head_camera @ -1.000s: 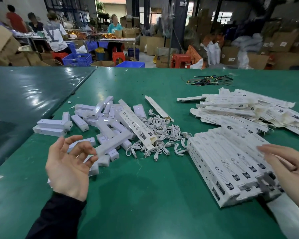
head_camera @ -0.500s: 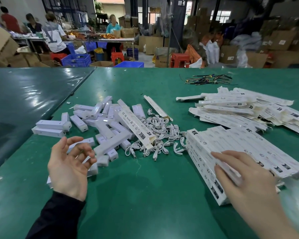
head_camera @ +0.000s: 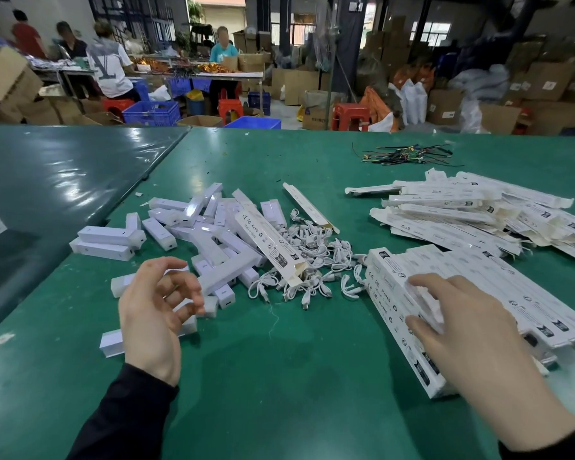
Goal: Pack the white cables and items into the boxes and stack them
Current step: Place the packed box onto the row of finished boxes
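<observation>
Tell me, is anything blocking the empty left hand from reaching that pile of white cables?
Partly. The left hand hovers, holding nothing, over scattered white items, which lie between it and the white cables. A long printed box also lies across the near left edge of the cables.

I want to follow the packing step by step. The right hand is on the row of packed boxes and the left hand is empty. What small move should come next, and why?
Probably the left hand should reach forward and pick one white item from the pile. It hovers, holding nothing, just before that pile, while the right hand rests on the packed boxes.
</observation>
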Available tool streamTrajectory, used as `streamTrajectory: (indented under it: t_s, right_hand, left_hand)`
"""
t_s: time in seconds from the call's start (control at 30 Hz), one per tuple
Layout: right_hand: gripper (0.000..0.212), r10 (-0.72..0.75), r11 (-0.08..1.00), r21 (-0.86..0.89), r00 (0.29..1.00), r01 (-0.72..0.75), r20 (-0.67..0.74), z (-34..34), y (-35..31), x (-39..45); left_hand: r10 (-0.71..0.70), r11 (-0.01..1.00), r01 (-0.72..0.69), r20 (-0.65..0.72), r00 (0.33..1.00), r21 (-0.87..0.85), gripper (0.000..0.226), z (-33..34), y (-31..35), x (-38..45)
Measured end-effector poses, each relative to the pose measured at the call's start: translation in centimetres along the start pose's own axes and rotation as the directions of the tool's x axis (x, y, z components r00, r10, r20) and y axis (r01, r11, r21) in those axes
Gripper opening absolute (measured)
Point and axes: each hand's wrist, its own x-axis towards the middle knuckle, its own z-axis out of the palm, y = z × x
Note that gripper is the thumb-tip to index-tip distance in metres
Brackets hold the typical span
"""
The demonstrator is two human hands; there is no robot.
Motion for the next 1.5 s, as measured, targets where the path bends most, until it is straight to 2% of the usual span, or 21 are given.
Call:
streamTrajectory:
  t_s: [0.23,0.3,0.33,0.37,0.4,0.47,0.5,0.57,0.63,0.7,0.77,0.83,0.97,1.03,1.1,1.17,1.27,1.4,1.5]
  right_hand:
    - [0.034,0.017,0.982,0.188,1.0,-0.016,-0.006,-0.7,1.7,1.0]
    - [0.028,0.061,0.928,0.369,0.998,-0.051,-0.016,-1.0,2.3,0.9]
    - [0.026,0.09,0.867,0.492,0.996,-0.08,0.004,-1.3,2.4,0.9]
    - [0.026,0.12,0.755,0.643,0.991,-0.131,0.06,-1.5,2.4,0.8]
    - [0.025,0.14,0.578,0.785,0.974,-0.224,0.175,-1.7,2.4,0.7]
    - [0.026,0.041,0.224,0.871,0.898,-0.436,0.439,-1.5,1.9,0.5]
    - [0.033,-0.041,0.121,0.854,0.857,-0.507,0.514,-1.3,1.4,0.3]
    - [0.048,-0.177,0.016,0.794,0.78,-0.608,0.601,-0.6,0.3,-0.1]
    - [0.062,-0.278,-0.034,0.743,0.721,-0.668,0.635,0.0,-0.7,-0.6]
    - [0.046,-0.356,-0.055,0.718,0.685,-0.694,0.636,0.0,-1.8,-1.2]
    - [0.024,-0.38,-0.069,0.7,0.668,-0.711,0.64,0.1,-2.7,-1.5]
    - [0.026,-0.352,-0.087,0.703,0.682,-0.706,0.641,0.3,-3.1,-1.6]
    - [0.033,-0.271,-0.153,0.785,0.79,-0.6,0.551,0.4,-3.3,-1.3]
    - [0.044,-0.137,-0.158,0.837,0.851,-0.523,0.506,0.6,-3.1,-1.0]
    - [0.05,-0.028,-0.113,0.877,0.883,-0.468,0.468,0.7,-3.1,-0.8]
    - [0.038,0.006,-0.039,0.901,0.902,-0.431,0.432,0.9,-3.3,-0.8]
    - [0.036,-0.015,0.05,0.902,0.902,-0.429,0.431,1.1,-3.4,-0.9]
    - [0.049,-0.054,0.059,0.902,0.901,-0.427,0.43,1.5,-3.3,-0.9]
    - [0.038,-0.086,0.097,0.911,0.909,-0.4,0.408,1.5,-3.2,-0.9]
  left_hand:
    - [-0.015,1.0,0.015,0.006,1.0,-0.021,0.019,0.0,0.2,0.0]
    - [-0.018,1.0,0.018,0.003,1.0,-0.024,0.019,0.0,0.3,-0.1]
    - [-0.021,0.999,0.021,0.0,1.0,-0.026,0.019,0.0,0.2,-0.1]
    - [-0.024,0.999,0.024,0.002,1.0,-0.028,0.019,0.0,0.3,-0.1]
    - [-0.025,0.999,0.025,0.005,1.0,-0.027,0.019,0.1,0.2,-0.2]
    - [-0.017,1.0,0.017,0.031,0.999,0.0,0.019,0.2,0.0,-0.4]
    - [-0.012,1.0,0.01,0.065,0.998,0.027,0.018,0.3,-0.1,-0.5]
    - [-0.028,0.997,0.012,0.204,0.979,0.08,0.012,0.6,-0.3,-0.8]
    - [-0.095,0.992,0.054,0.396,0.913,0.113,0.027,0.8,-0.5,-1.0]
    - [-0.171,0.984,0.113,0.536,0.827,0.138,0.043,0.9,-0.8,-1.3]
    - [-0.2,0.978,0.122,0.591,0.781,0.17,0.033,1.1,-0.9,-1.6]
    - [-0.203,0.974,0.11,0.562,0.801,0.196,0.021,1.2,-0.9,-1.8]
    - [-0.224,0.966,0.138,0.44,0.87,0.22,0.024,1.2,-1.0,-1.5]
    - [-0.268,0.956,0.173,0.465,0.844,0.237,0.024,1.2,-0.9,-1.3]
    - [-0.328,0.94,0.212,0.541,0.775,0.267,0.021,1.2,-0.7,-1.4]
    - [-0.403,0.911,0.252,0.575,0.712,0.326,0.036,1.1,-0.6,-1.6]
    - [-0.472,0.873,0.264,0.569,0.673,0.411,0.048,1.1,-0.6,-1.8]
    - [-0.511,0.851,0.265,0.597,0.618,0.454,0.049,1.0,-0.3,-1.7]
    - [-0.586,0.805,0.312,0.595,0.55,0.505,0.055,0.6,-0.2,-1.5]
